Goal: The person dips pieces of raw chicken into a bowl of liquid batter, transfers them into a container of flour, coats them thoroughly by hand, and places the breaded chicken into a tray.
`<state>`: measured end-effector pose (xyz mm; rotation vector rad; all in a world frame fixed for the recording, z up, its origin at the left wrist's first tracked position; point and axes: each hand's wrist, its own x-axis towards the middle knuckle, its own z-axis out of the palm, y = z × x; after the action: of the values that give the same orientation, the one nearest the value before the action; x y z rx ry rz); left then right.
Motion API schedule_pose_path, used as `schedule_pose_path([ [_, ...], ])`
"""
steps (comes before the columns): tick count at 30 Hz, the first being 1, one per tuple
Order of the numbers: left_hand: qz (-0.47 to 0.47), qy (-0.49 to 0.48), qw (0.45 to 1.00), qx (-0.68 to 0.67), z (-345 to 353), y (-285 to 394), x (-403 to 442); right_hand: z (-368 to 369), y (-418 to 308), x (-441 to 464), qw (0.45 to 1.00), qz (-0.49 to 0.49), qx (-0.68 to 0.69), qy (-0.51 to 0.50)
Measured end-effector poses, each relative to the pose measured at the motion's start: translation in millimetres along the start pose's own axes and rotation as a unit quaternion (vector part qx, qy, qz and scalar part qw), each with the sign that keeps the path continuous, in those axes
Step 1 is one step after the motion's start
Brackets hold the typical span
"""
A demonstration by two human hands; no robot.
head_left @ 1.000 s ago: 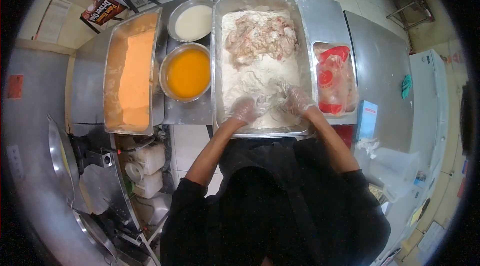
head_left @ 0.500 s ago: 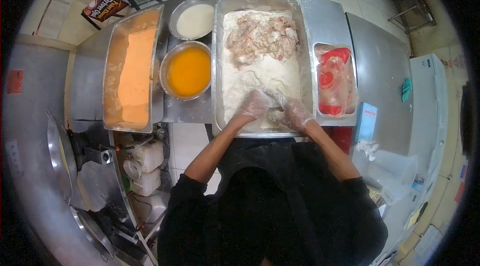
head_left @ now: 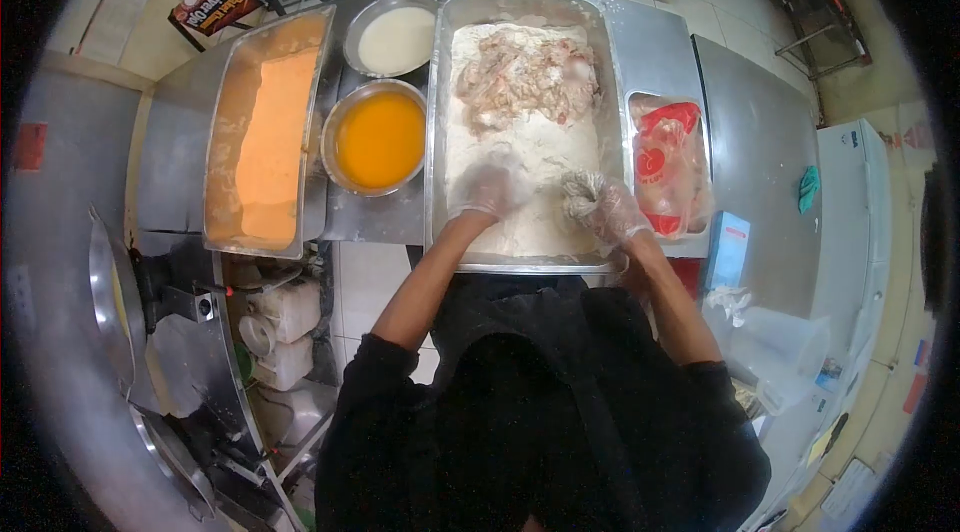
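Note:
A deep metal tray (head_left: 434,132) holds white flour (head_left: 540,227), with floured raw meat pieces (head_left: 525,77) heaped at its far end. My left hand (head_left: 488,187), in a clear plastic glove, is over the flour at the left and smeared by motion, so its fingers are unclear. At the right side of the tray, my gloved right hand (head_left: 612,212) is closed on a flour-coated piece (head_left: 580,194), held just above the flour.
Left of the tray stand a bowl of orange liquid (head_left: 380,141), a bowl of whitish liquid (head_left: 397,41) and a pan of orange powder (head_left: 272,147). On the right are a tray with a red-printed bag (head_left: 668,167) and a blue box (head_left: 729,250).
My hands came together over the flour, then parted. The left moved away to the left, while the right lifted slightly with the coated piece in its fingers.

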<state>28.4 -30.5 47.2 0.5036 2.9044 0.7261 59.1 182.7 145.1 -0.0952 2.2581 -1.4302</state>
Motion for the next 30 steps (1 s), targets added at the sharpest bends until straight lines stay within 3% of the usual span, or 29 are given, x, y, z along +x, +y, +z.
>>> schedule_pose_path([
  [2,0.008,-0.015,1.000,0.013,69.0,-32.1,0.8,-11.7,-12.9,-0.3,0.953,-0.148,-0.259,0.045],
  [3,0.018,-0.033,0.999,0.028,87.2,-41.0,2.0,-17.4,-17.2,0.8,0.952,-0.150,-0.261,0.045],
  [4,0.018,-0.030,0.999,0.027,60.1,-26.4,0.5,-23.5,-20.7,1.8,0.956,-0.147,-0.253,0.034],
  [6,0.002,-0.144,0.989,0.008,1.0,4.5,-4.7,-34.9,-32.8,3.5,0.957,-0.146,-0.249,0.023],
  [9,-0.042,-0.144,0.987,-0.056,-31.7,16.8,-11.7,-43.5,-42.9,7.2,0.993,-0.043,-0.102,-0.039],
  [10,-0.043,-0.144,0.987,-0.057,-27.1,10.0,-13.1,-46.2,-40.3,9.9,0.973,-0.085,-0.214,-0.024],
  [11,-0.002,-0.071,0.990,-0.121,-20.4,1.8,-12.9,-48.1,-39.3,11.8,0.938,-0.127,-0.324,-0.008],
  [12,0.038,0.004,0.982,-0.184,-25.6,1.6,-13.5,-48.4,-41.2,12.7,0.937,-0.128,-0.326,-0.010],
  [16,-0.027,-0.047,0.996,-0.065,-34.5,6.1,-20.1,-47.7,-42.5,24.5,0.933,-0.181,-0.309,0.037],
  [18,0.059,0.023,0.997,-0.033,-17.1,16.1,-13.9,-45.7,-44.2,27.9,0.927,-0.176,-0.329,0.035],
  [19,0.057,0.024,0.997,-0.034,-13.3,21.3,-9.6,-43.8,-57.5,24.3,0.931,-0.195,-0.308,0.031],
  [21,0.041,-0.086,0.995,-0.035,-5.9,28.7,4.0,-43.6,-68.4,25.4,0.931,-0.217,-0.292,0.026],
  [24,0.039,-0.061,0.996,-0.060,16.9,24.1,12.3,-47.1,-66.6,38.2,0.953,-0.180,-0.244,0.021],
  [26,0.058,-0.008,0.997,-0.052,42.9,8.6,11.0,-61.2,-54.3,52.1,0.852,-0.295,-0.428,0.056],
  [27,0.072,0.043,0.995,-0.045,48.6,3.5,10.3,-64.1,-65.0,52.9,0.851,-0.293,-0.431,0.058],
  [28,0.072,0.045,0.995,-0.047,45.5,0.5,14.3,-64.5,-85.5,52.3,0.938,-0.193,-0.288,0.022],
  [30,-0.004,-0.081,0.987,-0.137,37.2,-10.2,22.2,-63.0,-117.4,56.1,0.987,-0.087,-0.132,-0.018],
])
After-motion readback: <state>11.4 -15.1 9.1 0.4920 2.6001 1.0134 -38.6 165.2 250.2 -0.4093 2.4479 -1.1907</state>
